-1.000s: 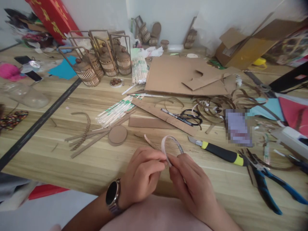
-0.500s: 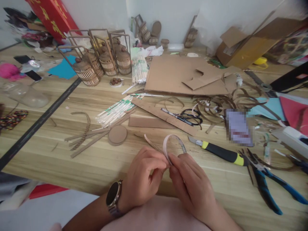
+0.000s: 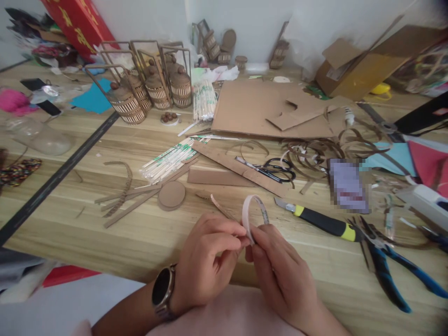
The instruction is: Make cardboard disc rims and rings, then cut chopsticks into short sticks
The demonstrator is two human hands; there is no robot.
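Note:
A thin cardboard strip [image 3: 246, 215], pale on its outer face, is bent into a loop between my two hands at the table's near edge. My left hand [image 3: 212, 259], with a watch on its wrist, pinches the strip near the loop's lower left. Around the loop's right side, my right hand [image 3: 283, 270] has its fingers closed on the strip. The fingertips of both hands nearly meet, and the strip's lower part is hidden behind them. Just beyond, a brown strip end [image 3: 219, 203] sticks out. A round cardboard disc [image 3: 171, 195] lies to the left.
Right of my hands lie a utility knife [image 3: 320, 223] and blue-handled pliers [image 3: 392, 261]. Farther off are scissors [image 3: 280, 169], packaged chopsticks [image 3: 168, 161], curled cardboard strips [image 3: 308, 156] and a large cardboard sheet [image 3: 252, 109]. Several small lidded baskets with tall handles [image 3: 154, 88] stand at back left.
Both hands and the loop have shifted slightly; the right hand has moved a little to the right. The loop looks narrower, and my left fingertips have loosened slightly along the strip.

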